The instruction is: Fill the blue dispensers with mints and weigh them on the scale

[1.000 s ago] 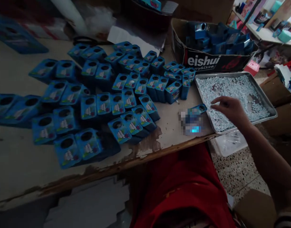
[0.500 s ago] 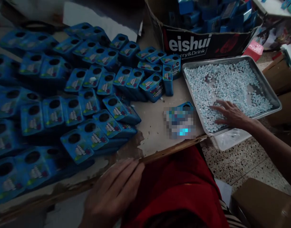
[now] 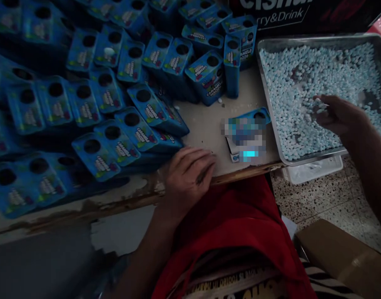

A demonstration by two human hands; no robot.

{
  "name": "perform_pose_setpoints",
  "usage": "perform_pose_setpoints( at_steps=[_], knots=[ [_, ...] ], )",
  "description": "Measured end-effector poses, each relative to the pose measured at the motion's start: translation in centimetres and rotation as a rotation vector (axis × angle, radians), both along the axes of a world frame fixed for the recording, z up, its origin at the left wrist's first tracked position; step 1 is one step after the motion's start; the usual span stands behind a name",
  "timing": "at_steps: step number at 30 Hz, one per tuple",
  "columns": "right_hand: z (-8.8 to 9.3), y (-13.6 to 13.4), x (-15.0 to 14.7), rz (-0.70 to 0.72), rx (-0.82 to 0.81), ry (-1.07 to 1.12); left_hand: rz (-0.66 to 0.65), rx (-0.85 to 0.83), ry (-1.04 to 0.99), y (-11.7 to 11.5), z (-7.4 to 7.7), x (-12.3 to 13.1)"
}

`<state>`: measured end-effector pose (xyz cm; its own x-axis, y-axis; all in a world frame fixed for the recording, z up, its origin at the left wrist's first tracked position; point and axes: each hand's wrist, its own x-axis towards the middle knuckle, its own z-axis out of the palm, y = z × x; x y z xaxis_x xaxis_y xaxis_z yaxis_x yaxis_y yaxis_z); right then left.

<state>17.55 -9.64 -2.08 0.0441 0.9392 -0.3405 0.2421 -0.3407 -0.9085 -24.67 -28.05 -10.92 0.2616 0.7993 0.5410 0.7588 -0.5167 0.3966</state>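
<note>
My right hand (image 3: 341, 115) is over the metal tray (image 3: 269, 99), its fingers drawn together around a few small candies (image 3: 321, 109). Pale blue and white candies (image 3: 290, 137) cover most of the tray. At the table's front edge my left hand (image 3: 190, 171) rests with curled fingers, and nothing shows in them. Right of it stands a blue-topped box (image 3: 262, 114), partly blurred out, touched by neither hand. Many blue candy boxes (image 3: 98, 151) with round holes in their tops crowd the table to the left.
A dark printed carton (image 3: 284, 16) stands behind the tray. One blue box (image 3: 106, 43) has a white candy lying at its top. Below the tray sits a white plastic container (image 3: 318, 171). A brown cardboard box (image 3: 340, 253) is on the floor at right.
My right hand has gone from spread on the candies to fingers drawn together, farther back in the tray. My left hand has shifted right and curled. The view has tilted down.
</note>
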Motion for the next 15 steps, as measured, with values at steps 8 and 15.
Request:
perform_pose_setpoints(
  at_steps=[8, 15],
  knots=[
    [1.5, -2.0, -2.5, -0.21, -0.355, 0.273, 0.125, -0.061, 0.023, -0.1, -2.0, 1.8],
    [1.5, -2.9, -3.1, -0.267, -0.341, 0.321, 0.085, -0.13, 0.052, 0.0, -2.7, 1.7]
  ],
)
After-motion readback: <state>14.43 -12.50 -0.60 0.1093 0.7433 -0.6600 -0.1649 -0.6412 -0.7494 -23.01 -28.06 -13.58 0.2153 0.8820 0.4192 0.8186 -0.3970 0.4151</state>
